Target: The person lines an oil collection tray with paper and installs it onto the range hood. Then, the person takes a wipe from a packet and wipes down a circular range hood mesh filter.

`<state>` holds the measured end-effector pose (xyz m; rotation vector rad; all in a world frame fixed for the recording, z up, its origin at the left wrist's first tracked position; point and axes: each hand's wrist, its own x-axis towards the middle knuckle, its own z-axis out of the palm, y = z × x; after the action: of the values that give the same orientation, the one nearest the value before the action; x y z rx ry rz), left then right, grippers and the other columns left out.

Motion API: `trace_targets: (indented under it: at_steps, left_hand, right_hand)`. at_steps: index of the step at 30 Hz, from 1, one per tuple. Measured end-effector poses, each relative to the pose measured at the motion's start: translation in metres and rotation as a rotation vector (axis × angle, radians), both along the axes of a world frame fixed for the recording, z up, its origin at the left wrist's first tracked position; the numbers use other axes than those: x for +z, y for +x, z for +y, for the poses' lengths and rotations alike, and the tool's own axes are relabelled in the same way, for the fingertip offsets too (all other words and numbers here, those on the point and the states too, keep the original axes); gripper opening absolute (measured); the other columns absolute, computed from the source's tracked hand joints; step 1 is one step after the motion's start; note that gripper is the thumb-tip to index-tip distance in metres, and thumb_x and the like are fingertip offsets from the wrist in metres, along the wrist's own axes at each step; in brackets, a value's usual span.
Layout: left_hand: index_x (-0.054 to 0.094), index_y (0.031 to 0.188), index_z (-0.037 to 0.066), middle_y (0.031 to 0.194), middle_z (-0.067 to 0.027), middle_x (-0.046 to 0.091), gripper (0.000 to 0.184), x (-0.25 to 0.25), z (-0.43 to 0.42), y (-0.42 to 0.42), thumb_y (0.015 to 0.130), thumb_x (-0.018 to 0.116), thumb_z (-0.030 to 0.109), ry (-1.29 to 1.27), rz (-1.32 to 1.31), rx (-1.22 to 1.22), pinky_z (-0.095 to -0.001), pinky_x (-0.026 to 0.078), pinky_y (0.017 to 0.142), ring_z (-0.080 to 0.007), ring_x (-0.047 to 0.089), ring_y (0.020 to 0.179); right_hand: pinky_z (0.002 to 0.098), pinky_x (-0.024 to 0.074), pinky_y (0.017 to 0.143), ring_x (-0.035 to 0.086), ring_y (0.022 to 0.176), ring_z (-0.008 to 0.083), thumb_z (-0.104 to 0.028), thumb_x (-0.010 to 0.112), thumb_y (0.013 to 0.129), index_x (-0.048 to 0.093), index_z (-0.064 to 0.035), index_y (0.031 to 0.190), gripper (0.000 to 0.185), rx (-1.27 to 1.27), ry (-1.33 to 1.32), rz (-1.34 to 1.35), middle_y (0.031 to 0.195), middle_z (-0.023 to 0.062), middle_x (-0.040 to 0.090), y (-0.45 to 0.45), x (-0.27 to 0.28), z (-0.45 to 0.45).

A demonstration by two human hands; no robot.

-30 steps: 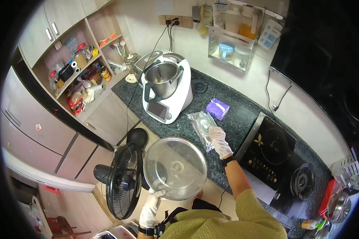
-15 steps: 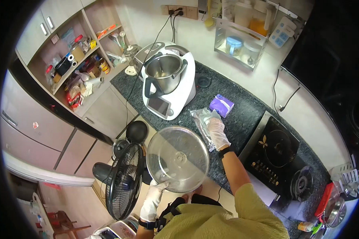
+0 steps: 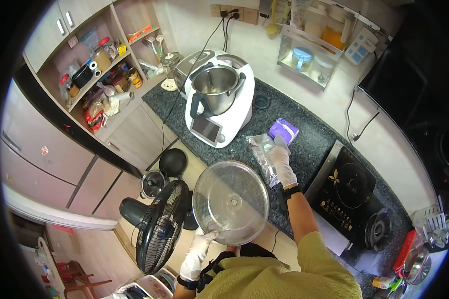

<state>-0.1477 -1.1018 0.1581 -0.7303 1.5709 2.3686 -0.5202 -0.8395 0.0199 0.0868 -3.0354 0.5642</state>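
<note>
My left hand [image 3: 199, 250], in a white glove, grips the lower edge of a round transparent lid [image 3: 230, 194] with a small round centre, held up in front of my body. My fingers show partly through it. My right hand [image 3: 281, 162], also gloved, is over the counter with its fingers closed on a crinkled silvery plastic bag [image 3: 263, 155]. A greyish edge sticks up past my fingertips; what it belongs to is unclear. Just beyond lies a purple packet [image 3: 284, 130].
A white cooking machine [image 3: 217, 109] with a steel bowl stands on the dark counter [image 3: 304, 112]. To the right is a black induction cooker [image 3: 349, 182]. A black fan [image 3: 162, 226] and a dark pan [image 3: 173, 162] are at lower left. Shelves [image 3: 102, 74] hold jars.
The view has shifted slightly, so the counter things appear a little further right. A greyish edge now shows beyond my right fingertips. The lid stays in my left hand.
</note>
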Motion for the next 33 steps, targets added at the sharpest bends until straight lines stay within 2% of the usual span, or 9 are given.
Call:
trace_targets:
  at_steps: [5, 7, 9, 19, 23, 24, 26, 29, 33]
  left_hand:
    - [0.060, 0.122, 0.001, 0.110, -0.0072, 0.067, 0.039, 0.010, 0.002, 0.005, 0.083, 0.059, -0.007, 0.023, -0.036, -0.013, -0.0278, 0.047, 0.085, -0.0150, 0.062, 0.093]
    - [0.061, 0.119, 0.002, 0.104, -0.0076, 0.069, 0.039, 0.008, 0.003, 0.000, 0.081, 0.060, -0.008, 0.040, 0.002, 0.039, -0.0218, 0.047, 0.071, -0.0106, 0.063, 0.082]
    - [0.059, 0.122, 0.001, 0.103, -0.0078, 0.069, 0.043, 0.006, 0.002, 0.003, 0.081, 0.059, -0.009, 0.045, 0.008, 0.010, -0.0244, 0.050, 0.076, -0.0135, 0.064, 0.086]
    - [0.054, 0.126, -0.001, 0.109, -0.0107, 0.066, 0.046, -0.018, -0.005, 0.020, 0.080, 0.058, -0.008, 0.152, 0.002, -0.243, -0.0338, 0.053, 0.086, -0.0211, 0.065, 0.096]
    - [0.052, 0.128, 0.000, 0.111, -0.0097, 0.063, 0.047, -0.007, 0.000, 0.025, 0.082, 0.060, -0.005, 0.260, -0.037, -0.422, -0.0333, 0.050, 0.090, -0.0206, 0.062, 0.100]
    - [0.051, 0.128, 0.000, 0.111, -0.0097, 0.063, 0.048, -0.003, 0.007, 0.025, 0.081, 0.061, -0.005, 0.298, -0.047, -0.469, -0.0336, 0.050, 0.091, -0.0209, 0.062, 0.100]
    - [0.053, 0.126, -0.001, 0.113, -0.0104, 0.063, 0.047, 0.003, 0.027, 0.026, 0.081, 0.062, -0.005, 0.385, -0.045, -0.584, -0.0337, 0.049, 0.092, -0.0203, 0.062, 0.102]
    - [0.052, 0.128, 0.000, 0.117, -0.0094, 0.063, 0.049, 0.004, 0.060, 0.038, 0.081, 0.063, -0.005, 0.338, -0.093, -0.713, -0.0326, 0.047, 0.096, -0.0194, 0.060, 0.107]
    - [0.049, 0.132, 0.001, 0.123, -0.0088, 0.060, 0.051, 0.013, 0.107, 0.055, 0.083, 0.062, -0.002, 0.374, -0.002, -0.955, -0.0331, 0.045, 0.097, -0.0190, 0.058, 0.110]
  right_hand:
    - [0.0358, 0.0521, 0.064, 0.067, 0.069, 0.0219, -0.031, 0.063, 0.080, 0.072, -0.0090, 0.087, 0.025, -0.204, -0.441, -0.076, 0.080, 0.0083, 0.070, 0.014, 0.054, 0.011]
    - [0.0310, 0.0434, 0.052, 0.054, 0.054, 0.0128, -0.019, 0.062, 0.082, 0.068, -0.0068, 0.082, 0.014, -0.047, -0.818, 0.038, 0.064, 0.0026, 0.060, 0.012, 0.062, 0.015]
    - [0.0286, 0.0396, 0.050, 0.048, 0.053, 0.0095, -0.013, 0.060, 0.084, 0.065, -0.0062, 0.081, 0.009, 0.036, -1.093, 0.002, 0.062, -0.0004, 0.055, 0.057, 0.134, 0.016]
    - [0.0349, 0.0474, 0.091, 0.058, 0.103, 0.0163, -0.020, 0.045, 0.096, 0.054, -0.0112, 0.099, 0.013, 0.120, -1.477, -0.026, 0.101, 0.0043, 0.059, 0.204, 0.253, 0.083]
    - [0.0351, 0.0467, 0.088, 0.057, 0.096, 0.0169, -0.016, 0.050, 0.093, 0.053, -0.0103, 0.096, 0.007, -0.086, -1.461, 0.101, 0.098, 0.0043, 0.057, 0.282, 0.289, 0.091]
    - [0.0311, 0.0473, 0.082, 0.058, 0.090, 0.0154, -0.016, 0.052, 0.092, 0.052, -0.0056, 0.097, 0.011, -0.203, -0.762, 0.125, 0.094, 0.0044, 0.058, 0.312, 0.312, 0.080]
    - [0.0323, 0.0484, 0.075, 0.059, 0.077, 0.0160, -0.012, 0.053, 0.092, 0.053, -0.0014, 0.104, 0.016, 0.024, -0.803, 0.109, 0.086, -0.0002, 0.058, 0.353, 0.291, 0.069]
    - [0.0352, 0.0394, 0.107, 0.045, 0.129, 0.0211, -0.020, 0.061, 0.094, 0.037, -0.0069, 0.142, 0.056, 0.600, -0.103, 0.176, 0.139, 0.0114, 0.044, 0.434, 0.268, 0.054]
    - [0.0396, 0.0307, 0.113, 0.036, 0.135, 0.0301, -0.015, 0.071, 0.084, 0.029, -0.0034, 0.145, 0.075, 0.074, -0.177, 0.177, 0.145, 0.0173, 0.035, 0.499, 0.238, 0.079]
